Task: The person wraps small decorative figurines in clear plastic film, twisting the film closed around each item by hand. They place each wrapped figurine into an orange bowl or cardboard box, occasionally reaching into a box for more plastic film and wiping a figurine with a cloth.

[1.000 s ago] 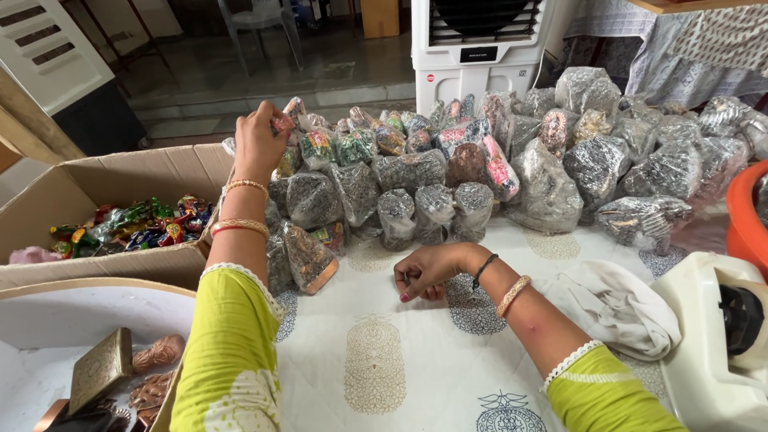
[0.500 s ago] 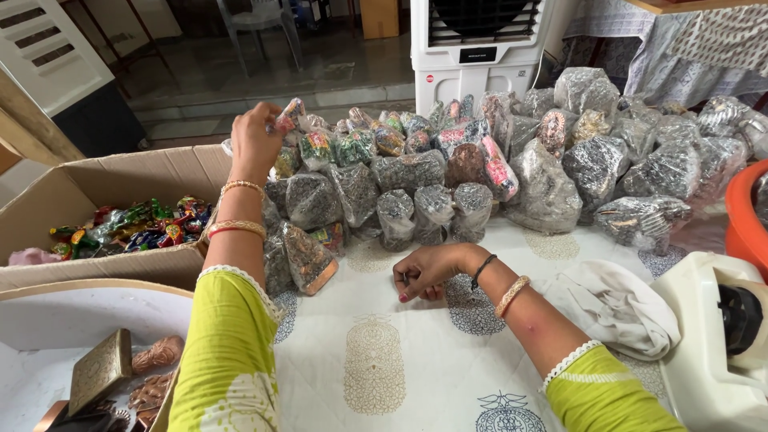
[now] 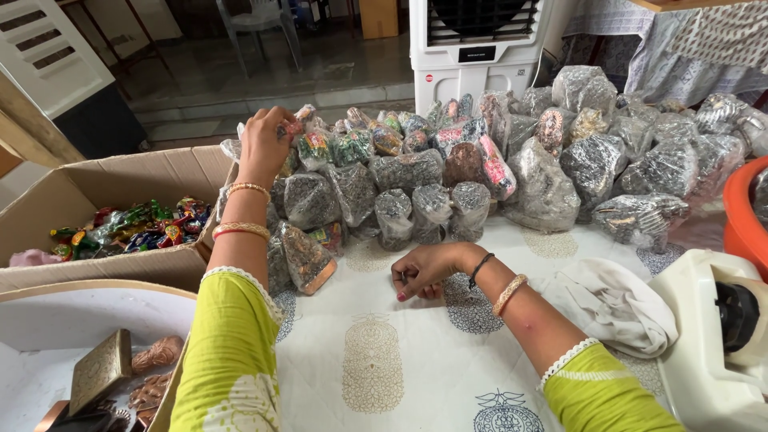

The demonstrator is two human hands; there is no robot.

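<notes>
My left hand reaches up and forward to the left end of a pile of clear plastic packets that hold dark and coloured small figures. Its fingers close on a packet with a red and white tip at the top of the pile. My right hand rests on the white printed tablecloth in front of the pile, fingers curled in; whether it holds anything small is hidden. Both arms wear yellow-green sleeves and bangles.
An open cardboard box with colourful wrapped items stands at the left. A round white tray with brown metal pieces sits at lower left. A crumpled white cloth, a white machine and an orange tub lie at right. A white air cooler stands behind.
My left hand has risen slightly and closed tighter on the packet at the top of the pile. My right hand has stayed in place on the cloth.
</notes>
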